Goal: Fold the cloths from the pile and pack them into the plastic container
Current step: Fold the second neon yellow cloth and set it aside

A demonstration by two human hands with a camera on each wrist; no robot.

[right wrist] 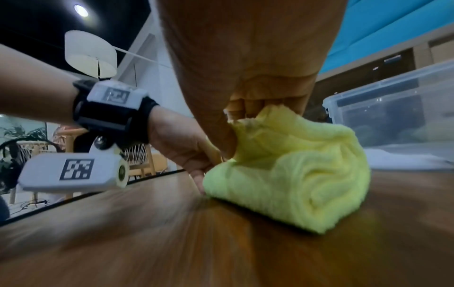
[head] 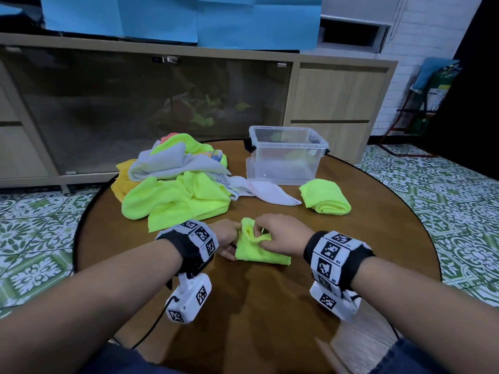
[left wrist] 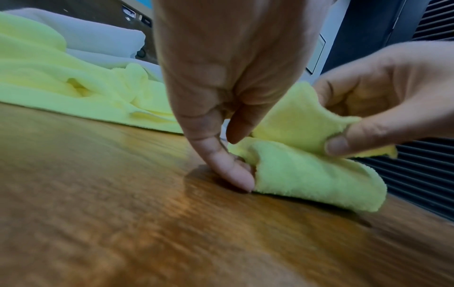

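A small yellow-green cloth point(head: 260, 255) lies partly folded on the round wooden table point(head: 364, 238), near its front. My left hand point(head: 234, 242) grips the cloth's left edge, one fingertip point(left wrist: 239, 178) down on the wood beside the cloth point(left wrist: 307, 178). My right hand point(head: 260, 232) pinches a raised fold between thumb and fingers, as the left wrist view shows point(left wrist: 343, 139). From the right wrist, the cloth point(right wrist: 294, 174) bunches under my right hand point(right wrist: 239, 124). The pile of cloths point(head: 175, 182) sits behind on the left. The clear plastic container point(head: 286, 163) stands open behind on the right.
A rolled yellow-green cloth point(head: 325, 198) lies in front of the container, and a white cloth point(head: 270, 193) trails from the pile toward it. A low wooden cabinet point(head: 337, 95) with glass doors stands beyond the table. Patterned tiles point(head: 445, 211) surround it.
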